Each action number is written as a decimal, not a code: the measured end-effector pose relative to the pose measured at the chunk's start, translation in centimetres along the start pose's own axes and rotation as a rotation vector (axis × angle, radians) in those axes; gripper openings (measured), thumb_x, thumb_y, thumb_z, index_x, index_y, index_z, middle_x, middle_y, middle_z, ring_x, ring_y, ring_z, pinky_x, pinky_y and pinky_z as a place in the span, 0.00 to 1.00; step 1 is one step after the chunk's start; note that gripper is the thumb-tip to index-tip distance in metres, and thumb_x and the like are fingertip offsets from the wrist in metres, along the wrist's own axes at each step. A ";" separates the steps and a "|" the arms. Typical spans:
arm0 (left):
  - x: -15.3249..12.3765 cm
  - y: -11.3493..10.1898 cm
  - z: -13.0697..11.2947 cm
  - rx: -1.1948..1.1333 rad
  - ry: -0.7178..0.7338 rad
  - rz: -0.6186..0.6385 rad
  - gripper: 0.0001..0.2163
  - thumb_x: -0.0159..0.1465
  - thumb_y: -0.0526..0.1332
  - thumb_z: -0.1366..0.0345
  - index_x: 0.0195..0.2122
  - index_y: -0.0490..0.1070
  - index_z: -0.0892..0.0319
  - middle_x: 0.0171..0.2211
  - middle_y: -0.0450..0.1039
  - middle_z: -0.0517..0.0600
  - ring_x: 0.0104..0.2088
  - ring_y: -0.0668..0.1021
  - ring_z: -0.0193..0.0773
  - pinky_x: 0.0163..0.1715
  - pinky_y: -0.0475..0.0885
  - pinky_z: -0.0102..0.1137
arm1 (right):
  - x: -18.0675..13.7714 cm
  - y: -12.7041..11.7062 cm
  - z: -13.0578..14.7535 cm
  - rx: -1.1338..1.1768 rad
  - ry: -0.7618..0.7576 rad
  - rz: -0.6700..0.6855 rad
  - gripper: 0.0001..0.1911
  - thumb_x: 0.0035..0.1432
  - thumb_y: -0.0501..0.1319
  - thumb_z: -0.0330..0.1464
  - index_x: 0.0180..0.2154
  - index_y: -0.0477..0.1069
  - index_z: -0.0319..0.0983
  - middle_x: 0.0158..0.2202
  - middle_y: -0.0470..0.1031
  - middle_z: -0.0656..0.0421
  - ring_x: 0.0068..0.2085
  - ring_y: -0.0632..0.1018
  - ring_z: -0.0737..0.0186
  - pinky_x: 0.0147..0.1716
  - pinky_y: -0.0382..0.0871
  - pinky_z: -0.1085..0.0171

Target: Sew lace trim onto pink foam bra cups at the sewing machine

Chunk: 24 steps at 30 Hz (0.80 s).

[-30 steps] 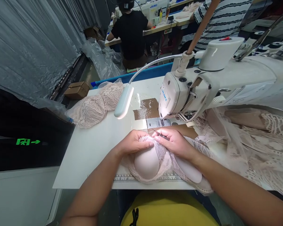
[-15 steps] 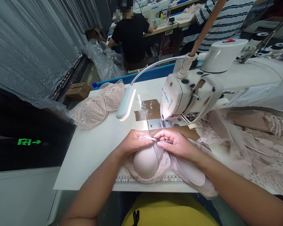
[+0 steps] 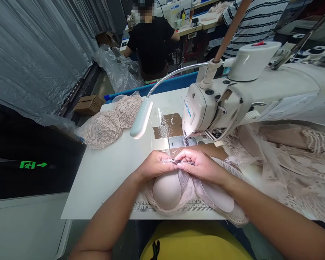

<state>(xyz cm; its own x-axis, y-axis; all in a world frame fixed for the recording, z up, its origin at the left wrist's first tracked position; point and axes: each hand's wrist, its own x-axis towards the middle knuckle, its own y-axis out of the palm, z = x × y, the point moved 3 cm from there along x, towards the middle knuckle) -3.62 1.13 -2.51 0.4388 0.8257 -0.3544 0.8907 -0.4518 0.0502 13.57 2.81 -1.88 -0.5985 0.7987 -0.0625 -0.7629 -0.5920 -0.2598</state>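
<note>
A pale pink lace bra (image 3: 166,191) lies at the table's front edge, its smooth cups turned up. My left hand (image 3: 154,167) is closed, pinching the bra's upper lace edge between thumb and fingers. Close against it, my right hand (image 3: 200,165) grips a slim metal tool (image 3: 190,163), whose tip meets the lace at my left thumb. The fingers cover most of the tool, so its exact kind is unclear. Just beyond both hands stands the sewing machine (image 3: 197,108), its needle area above the metal plate (image 3: 176,142).
A lamp (image 3: 141,119) on a bendable neck hangs left of the machine head. Another lace bra (image 3: 104,128) lies at the back left. Lace pieces (image 3: 300,173) are heaped on the right. A printed ruler (image 3: 141,207) runs along the front edge. Two people sit working farther back.
The whole view has shifted slightly. Both hands stay together at the bra's lace edge, with the metal tool turned a little between the fingers.
</note>
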 end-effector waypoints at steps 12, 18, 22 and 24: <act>-0.1 -0.5 0.0 0.180 0.040 -0.014 0.16 0.55 0.65 0.54 0.33 0.76 0.65 0.30 0.73 0.53 0.31 0.74 0.38 0.31 0.68 0.30 | -2.3 -2.7 2.6 -0.458 0.044 -0.075 0.18 0.55 0.59 0.45 0.43 0.71 0.41 0.37 0.77 0.57 0.37 0.76 0.56 0.35 0.67 0.61; -1.8 -0.3 -1.5 0.701 0.129 -0.060 0.13 0.56 0.61 0.58 0.39 0.74 0.59 0.42 0.71 0.52 0.40 0.74 0.43 0.39 0.68 0.33 | -5.7 -5.8 0.9 -0.870 0.310 -0.113 0.23 0.54 0.58 0.44 0.49 0.70 0.40 0.43 0.77 0.52 0.39 0.77 0.49 0.29 0.64 0.62; -3.7 1.0 -2.2 0.898 0.032 -0.027 0.22 0.53 0.61 0.65 0.51 0.67 0.56 0.47 0.69 0.54 0.46 0.72 0.48 0.42 0.67 0.35 | -6.3 -5.3 0.2 -0.939 0.300 -0.112 0.11 0.57 0.54 0.38 0.30 0.71 0.41 0.29 0.76 0.56 0.30 0.74 0.56 0.24 0.57 0.65; -4.9 1.3 -2.1 0.903 -0.010 -0.080 0.22 0.53 0.58 0.67 0.51 0.66 0.58 0.45 0.70 0.54 0.44 0.73 0.48 0.39 0.67 0.34 | -6.6 -5.0 0.9 -0.935 0.216 -0.151 0.11 0.58 0.53 0.36 0.27 0.68 0.41 0.28 0.74 0.57 0.29 0.73 0.58 0.24 0.58 0.65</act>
<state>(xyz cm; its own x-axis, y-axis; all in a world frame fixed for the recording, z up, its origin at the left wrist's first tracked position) -4.40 -2.79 1.24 0.3747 0.8648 -0.3341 0.4844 -0.4899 -0.7248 21.10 0.37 0.74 -0.3810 0.9171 -0.1171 -0.2699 -0.2315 -0.9347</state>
